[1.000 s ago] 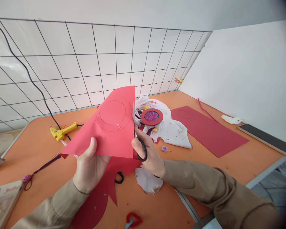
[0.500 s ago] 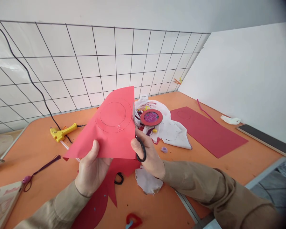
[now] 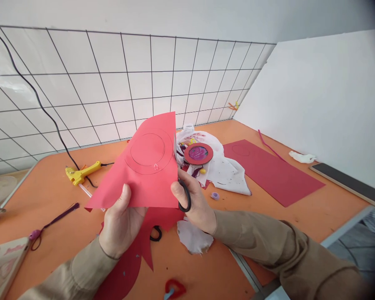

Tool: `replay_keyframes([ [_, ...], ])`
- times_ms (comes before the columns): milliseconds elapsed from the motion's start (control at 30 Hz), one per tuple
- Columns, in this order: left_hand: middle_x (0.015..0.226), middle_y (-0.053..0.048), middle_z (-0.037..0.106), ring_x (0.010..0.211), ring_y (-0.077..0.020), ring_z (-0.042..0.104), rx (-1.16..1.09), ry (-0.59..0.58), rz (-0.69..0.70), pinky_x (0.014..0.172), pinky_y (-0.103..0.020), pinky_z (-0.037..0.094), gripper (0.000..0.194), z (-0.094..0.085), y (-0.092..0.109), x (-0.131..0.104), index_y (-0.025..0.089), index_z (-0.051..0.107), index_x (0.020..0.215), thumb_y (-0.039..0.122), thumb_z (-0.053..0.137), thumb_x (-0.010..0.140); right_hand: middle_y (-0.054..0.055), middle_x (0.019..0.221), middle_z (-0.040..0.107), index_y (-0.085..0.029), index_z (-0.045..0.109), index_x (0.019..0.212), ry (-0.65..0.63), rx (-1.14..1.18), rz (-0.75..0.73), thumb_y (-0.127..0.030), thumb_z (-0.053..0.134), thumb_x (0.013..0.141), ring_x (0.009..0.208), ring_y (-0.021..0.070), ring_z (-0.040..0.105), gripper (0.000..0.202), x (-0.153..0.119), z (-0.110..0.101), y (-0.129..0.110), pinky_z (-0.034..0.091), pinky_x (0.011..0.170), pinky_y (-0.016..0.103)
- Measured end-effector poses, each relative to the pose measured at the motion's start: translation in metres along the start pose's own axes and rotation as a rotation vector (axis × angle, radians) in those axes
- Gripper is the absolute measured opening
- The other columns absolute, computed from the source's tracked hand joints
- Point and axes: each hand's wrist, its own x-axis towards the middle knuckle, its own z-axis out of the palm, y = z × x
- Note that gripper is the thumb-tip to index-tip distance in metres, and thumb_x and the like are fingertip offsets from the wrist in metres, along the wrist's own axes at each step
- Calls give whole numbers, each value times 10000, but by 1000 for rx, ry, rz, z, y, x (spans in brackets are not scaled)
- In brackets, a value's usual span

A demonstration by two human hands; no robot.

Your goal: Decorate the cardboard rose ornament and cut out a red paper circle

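Observation:
A sheet of red paper (image 3: pixel 153 187) is held up in front of me, with two pencil circles drawn one inside the other. My left hand (image 3: pixel 120 225) is closed on its lower edge, thumb on top and fingers behind. At the sheet's right edge, my right hand (image 3: pixel 195 204) grips black-handled scissors (image 3: pixel 187 200). The blades lie along that edge, partly behind the paper. Beneath the sheet are red paper offcuts (image 3: pixel 121 266) and another black loop handle (image 3: pixel 156 234). A ragged white piece (image 3: pixel 194 237) lies below my right hand.
A yellow glue gun (image 3: pixel 83 173) with a cord lies left, near a tassel (image 3: pixel 59 218) and a phone (image 3: pixel 6 266). Behind my right hand, a round red-framed flower piece (image 3: pixel 198 154) rests on white cloth (image 3: pixel 228 175). Another red sheet (image 3: pixel 275 175) lies right.
The red sheet has shifted very slightly, its lower left corner moving a little right and its top edge up. Both hands keep their grip.

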Motion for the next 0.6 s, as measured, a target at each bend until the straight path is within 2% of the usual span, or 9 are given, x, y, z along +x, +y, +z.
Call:
replay_keyframes([
  [300,1266,-6,695,1326,-244,513,-34,20,-13,937,-316,587,399,-1,0,-1,305,566,1360,313,487,969,5,760,531,-234,664,1033,0,2,-22,-501,518,940,675,152,467,317,-1,0,2,394,611,298],
  [600,1291,-13,681,1336,-248,501,14,11,-13,977,-342,567,415,-1,-1,-2,315,538,1386,338,471,976,12,812,583,-255,661,1048,-10,20,-22,-508,530,931,723,167,517,308,-2,0,0,457,670,307],
])
